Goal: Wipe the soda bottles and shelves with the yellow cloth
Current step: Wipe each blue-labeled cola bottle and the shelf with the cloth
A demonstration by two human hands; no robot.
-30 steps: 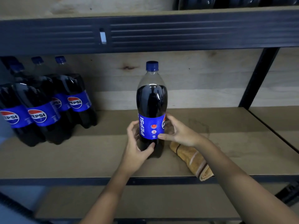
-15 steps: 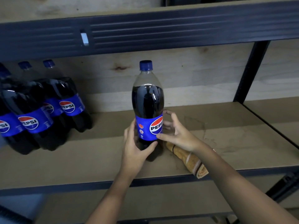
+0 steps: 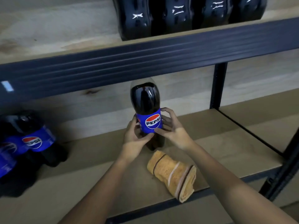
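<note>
Head view: both hands, left hand point(image 3: 135, 139) and right hand point(image 3: 174, 131), curl fingers around the smooth plastic bottle point(image 3: 148, 113). Rolled, fuzzy yellow cloth point(image 3: 174, 174) lies on the wooden shelf point(image 3: 226, 152).

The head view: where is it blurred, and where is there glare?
Head view: the bottles at left are blurred; the held Pepsi bottle is sharper, with thin glare streaks; white glints show on the upper-shelf bottles; overall light is dim.
</note>
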